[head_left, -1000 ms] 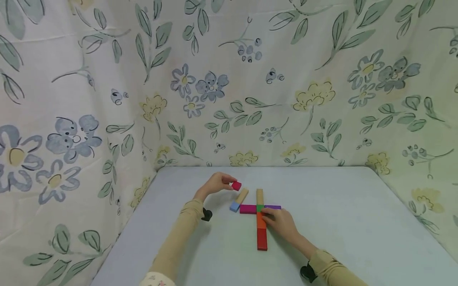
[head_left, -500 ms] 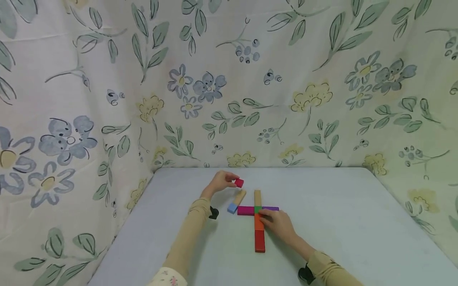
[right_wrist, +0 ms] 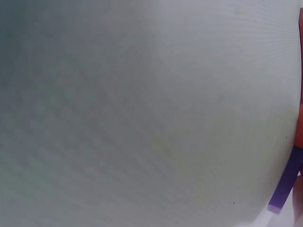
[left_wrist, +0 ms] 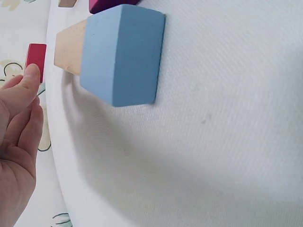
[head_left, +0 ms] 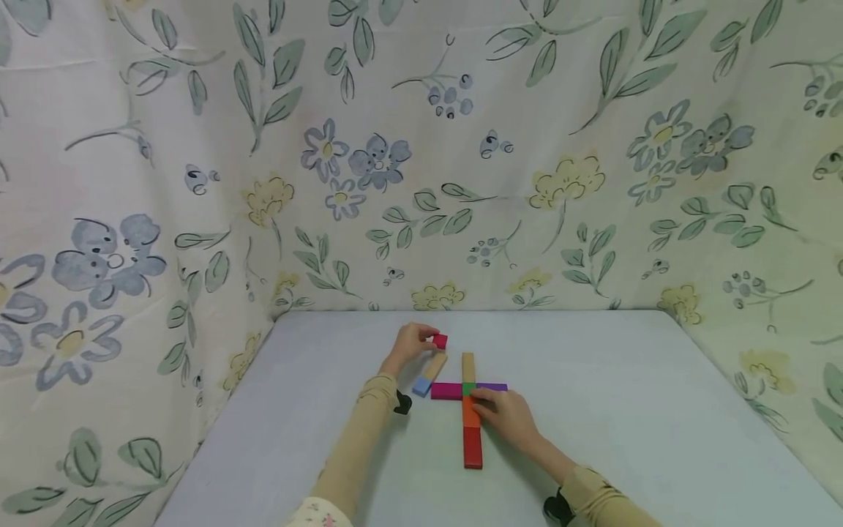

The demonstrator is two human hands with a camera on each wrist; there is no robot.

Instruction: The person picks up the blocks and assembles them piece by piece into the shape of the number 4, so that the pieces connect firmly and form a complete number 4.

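My left hand (head_left: 411, 345) pinches a small red block (head_left: 440, 342) between thumb and fingers, just beyond the far end of a slanted plain wooden block (head_left: 435, 364). Against that block's near end sits a light blue block (left_wrist: 120, 54), large in the left wrist view. My right hand (head_left: 510, 419) rests its fingertips beside the green block (head_left: 469, 388) and on the orange block (head_left: 470, 411). Around the green block lie a magenta block (head_left: 447, 391), a purple block (head_left: 492, 386) and another wooden block (head_left: 468, 366), forming a cross. A longer red block (head_left: 473, 448) continues below the orange one.
The blocks lie on a white-covered table (head_left: 626, 424). A floral curtain (head_left: 421, 154) hangs behind the table and along its left side. The right wrist view shows mostly tabletop, with the purple block (right_wrist: 286, 182) at its right edge.
My left hand has carried the small red block rightward, closer to the slanted wooden block's far end, and turned it straighter. The head view has shifted slightly. My right hand stays by the cross.
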